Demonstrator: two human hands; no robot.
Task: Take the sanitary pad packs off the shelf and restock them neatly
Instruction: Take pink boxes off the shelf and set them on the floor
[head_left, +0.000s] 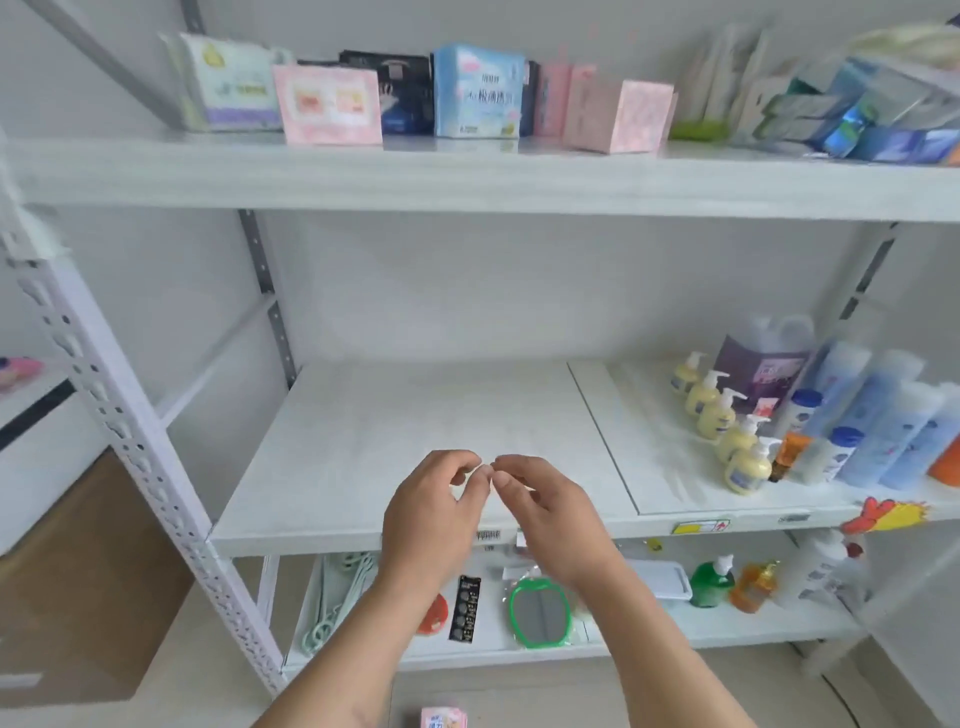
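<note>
Several sanitary pad packs stand in an uneven row on the top shelf (467, 176): a white-green pack (228, 83), a pink pack (328, 104), a dark pack (397, 85), a blue pack (477, 91) and a pink box (621, 114). Both of my hands hover over the front of the bare middle shelf (415, 410). My left hand (434, 512) and my right hand (545, 512) have loosely curled fingers, the fingertips nearly meeting, and hold nothing. Another small pink pack (443, 718) lies at the bottom edge of the view.
Yellow soap pump bottles (727, 431), a purple jug (761, 364) and blue bottles (878, 421) fill the middle shelf's right side. The bottom shelf holds a green mirror (540, 613), hangers (332, 597) and green and orange bottles. A cardboard box (88, 582) stands left of the rack.
</note>
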